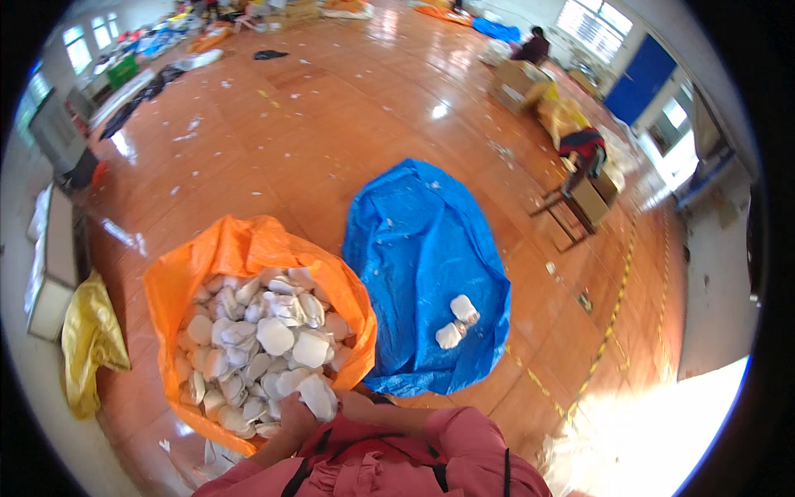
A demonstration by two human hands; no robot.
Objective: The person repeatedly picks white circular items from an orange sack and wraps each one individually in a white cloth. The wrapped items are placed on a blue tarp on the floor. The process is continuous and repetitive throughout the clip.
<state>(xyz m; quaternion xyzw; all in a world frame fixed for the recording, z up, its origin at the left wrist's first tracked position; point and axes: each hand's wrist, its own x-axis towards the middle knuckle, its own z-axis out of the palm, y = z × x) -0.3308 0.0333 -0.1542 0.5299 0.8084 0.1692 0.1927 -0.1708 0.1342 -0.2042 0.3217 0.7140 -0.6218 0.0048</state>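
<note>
In front of me at the left stands a wide-mouthed orange sack [257,236], filled with a heap of white rounded pads [275,335]. Over its near right rim I hold a white pad [318,397], which may be several stacked together. My left hand [296,417] grips its left side with curled fingers. At its right edge my right hand [354,406] is closed on it, the fingertips partly hidden behind the pad. To the right, a blue sack [414,248] lies spread flat on the floor. Two small white pad bundles [457,321] rest on it.
A yellow sack [91,344] slumps by the left wall. A wooden chair [580,203] with dark clothing on it stands at the right. Beyond it are a cardboard box [517,85] and a seated person [534,47]. White scraps dot the tiled floor [331,116].
</note>
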